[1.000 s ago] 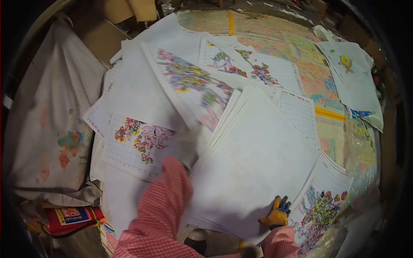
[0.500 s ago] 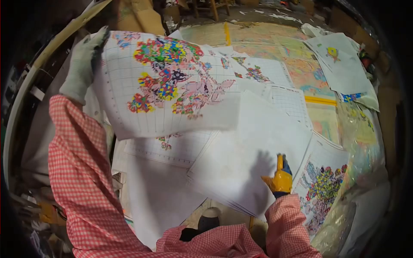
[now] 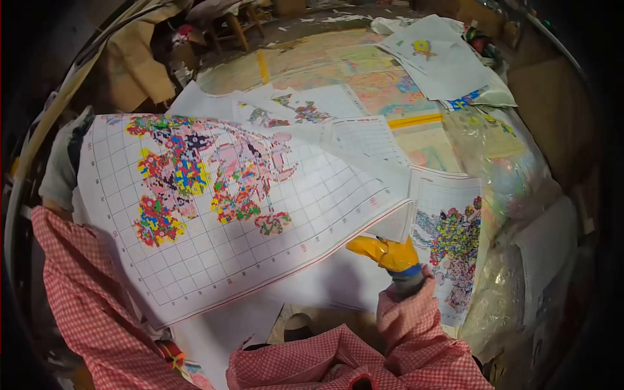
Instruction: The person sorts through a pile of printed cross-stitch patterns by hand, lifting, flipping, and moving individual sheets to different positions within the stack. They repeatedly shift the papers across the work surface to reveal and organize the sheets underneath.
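Note:
A large printed grid chart sheet (image 3: pixel 260 260) with colourful flower patterns is held up, bowed, over other papers. My left hand (image 3: pixel 63 159), in a pale glove with dark fingertips, grips its upper left edge. My right hand (image 3: pixel 387 253), in a yellow glove with a blue cuff, is closed at the sheet's lower right edge, where the paper curls; some of its fingertips are hidden by the paper. Beneath lie plain white sheets (image 3: pixel 325 279). Just right of my right hand rests another flower chart (image 3: pixel 455 253).
More printed charts (image 3: pixel 312 110) lie behind the held sheet. At the back right, papers (image 3: pixel 435 55) are piled up. Clear plastic (image 3: pixel 507 195) covers part of the colour-stained work surface (image 3: pixel 312 58). A wooden stool (image 3: pixel 234 29) stands at the back, with paper scraps on the floor.
The chart sheet has come down and spread toward me, its lower part unfolding. My left hand moved left and down. My right hand went from spread fingers on white paper to closed at the sheet's edge.

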A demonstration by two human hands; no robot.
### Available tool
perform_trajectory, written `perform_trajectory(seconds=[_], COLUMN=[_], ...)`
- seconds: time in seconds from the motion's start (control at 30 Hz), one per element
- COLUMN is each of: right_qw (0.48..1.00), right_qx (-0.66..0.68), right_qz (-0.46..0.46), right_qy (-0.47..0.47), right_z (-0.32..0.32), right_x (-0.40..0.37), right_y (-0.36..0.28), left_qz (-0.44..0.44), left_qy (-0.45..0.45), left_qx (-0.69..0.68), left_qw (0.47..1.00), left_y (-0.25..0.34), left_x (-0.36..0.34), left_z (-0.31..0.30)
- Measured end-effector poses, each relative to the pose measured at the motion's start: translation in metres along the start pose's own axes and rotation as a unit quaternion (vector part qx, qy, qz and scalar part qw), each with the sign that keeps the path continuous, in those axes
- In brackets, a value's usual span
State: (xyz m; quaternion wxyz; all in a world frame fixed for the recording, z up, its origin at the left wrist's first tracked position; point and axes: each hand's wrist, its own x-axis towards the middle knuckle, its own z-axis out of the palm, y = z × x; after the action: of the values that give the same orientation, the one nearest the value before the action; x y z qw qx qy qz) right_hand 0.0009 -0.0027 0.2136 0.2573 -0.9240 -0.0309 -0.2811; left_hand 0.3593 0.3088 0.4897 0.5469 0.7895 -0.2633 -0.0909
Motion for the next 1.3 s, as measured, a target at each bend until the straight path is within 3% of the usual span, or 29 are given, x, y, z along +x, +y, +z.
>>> perform_trajectory(seconds=[0.03,0.07,0.13,0.2,0.27,0.33,0.37,0.4,0.47,0.5,0.63,0.67,0.7,0.73,0.77,0.8,0.83,0.87,0.93,0.97,1.0,1.03,1.07,1.1,1.17,1.2,1.23,1.27,1.3], right_qw=[0.951,0.809,0.837,0.916,0.902,0.896,0.834,0.836,0.976,0.961,0.98,0.91,0.79,0.626,0.833,0.84,0.851,0.79,0.928,0.928,0.79,0.514,0.481,0.476,0.47,0.668,0.792,0.795,0.831], right_qx=[0.282,0.535,0.474,0.285,0.321,0.364,0.472,0.473,0.15,0.215,0.163,0.377,0.57,0.732,0.36,-0.099,0.027,0.149,-0.159,-0.157,0.099,0.334,0.335,0.328,0.316,0.065,-0.192,-0.196,-0.128], right_qz=[0.113,0.212,0.235,0.207,0.178,0.175,0.212,0.206,0.114,0.157,0.111,0.162,0.209,0.247,0.413,0.477,0.525,0.531,0.328,0.331,0.533,0.644,0.679,0.657,0.636,0.619,0.526,0.523,0.525], right_qy=[0.06,0.117,0.139,0.191,0.228,0.187,0.193,0.188,0.112,0.07,0.035,0.062,0.086,0.106,-0.077,-0.241,0.014,0.267,0.079,0.072,0.287,0.458,0.442,0.485,0.524,0.408,0.242,0.237,0.134], right_z=[-0.012,-0.02,-0.018,-0.025,-0.032,-0.044,-0.051,-0.055,-0.071,-0.081,-0.128,-0.13,-0.133,-0.14,-0.155,-0.16,-0.129,-0.101,-0.136,-0.146,-0.153,-0.154,-0.155,-0.148,-0.141,-0.147,-0.154,-0.164,-0.173], right_x=[0.01,0.016,0.009,0.009,0.014,0.016,0.018,0.017,0.005,0.0,-0.025,-0.053,-0.088,-0.126,-0.17,-0.209,-0.244,-0.276,-0.348,-0.348,-0.332,-0.325,-0.347,-0.354,-0.361,-0.356,-0.335,-0.313,-0.264], right_y=[-0.015,-0.019,0.01,0.028,0.035,0.042,0.038,0.038,0.046,0.049,0.054,0.06,0.066,0.07,0.079,0.079,0.08,0.079,0.08,0.072,0.054,0.045,0.052,0.059,0.063,0.064,0.064,0.058,0.03], left_qz=[0.001,0.002,0.039,0.074,0.127,0.156,0.185,0.186,0.149,0.17,0.267,0.288,0.313,0.339,0.363,0.384,0.402,0.428,0.472,0.436,0.392,0.27,0.141,0.082,-0.029,-0.08,-0.083,-0.032,0.02], left_qy=[-0.042,-0.082,-0.099,-0.11,-0.064,-0.077,-0.092,-0.084,-0.251,-0.223,-0.012,0.025,0.05,0.063,0.064,0.058,0.045,0.027,-0.01,-0.055,-0.099,-0.185,-0.265,-0.354,-0.521,-0.601,-0.602,-0.592,-0.578], left_qx=[-0.014,-0.029,-0.014,0.008,0.062,0.055,0.044,0.045,-0.292,-0.286,-0.034,0.05,0.132,0.215,0.294,0.366,0.422,0.472,0.466,0.357,0.241,0.205,0.164,0.232,0.316,0.326,0.317,0.268,0.221], left_qw=[0.999,0.996,0.994,0.991,0.988,0.983,0.978,0.978,0.911,0.916,0.963,0.956,0.939,0.914,0.882,0.846,0.811,0.77,0.748,0.824,0.882,0.923,0.94,0.902,0.792,0.726,0.728,0.759,0.785], left_y=[-0.001,-0.002,-0.008,-0.012,-0.012,-0.006,-0.004,-0.007,-0.013,-0.016,-0.016,-0.018,-0.022,-0.031,-0.042,-0.058,-0.078,-0.099,-0.139,-0.152,-0.17,-0.188,-0.206,-0.224,-0.228,-0.217,-0.22,-0.224,-0.224], left_x=[0.003,0.006,0.015,0.02,0.022,0.018,0.015,0.015,0.019,0.019,0.034,0.041,0.049,0.056,0.058,0.054,0.045,0.027,-0.026,-0.051,-0.085,-0.113,-0.14,-0.169,-0.196,-0.207,-0.218,-0.226,-0.231], left_z=[0.009,0.018,0.024,0.023,0.022,0.027,0.029,0.035,0.06,0.077,0.164,0.195,0.225,0.26,0.296,0.332,0.364,0.393,0.426,0.424,0.418,0.406,0.393,0.381,0.369,0.369,0.379,0.391,0.403])
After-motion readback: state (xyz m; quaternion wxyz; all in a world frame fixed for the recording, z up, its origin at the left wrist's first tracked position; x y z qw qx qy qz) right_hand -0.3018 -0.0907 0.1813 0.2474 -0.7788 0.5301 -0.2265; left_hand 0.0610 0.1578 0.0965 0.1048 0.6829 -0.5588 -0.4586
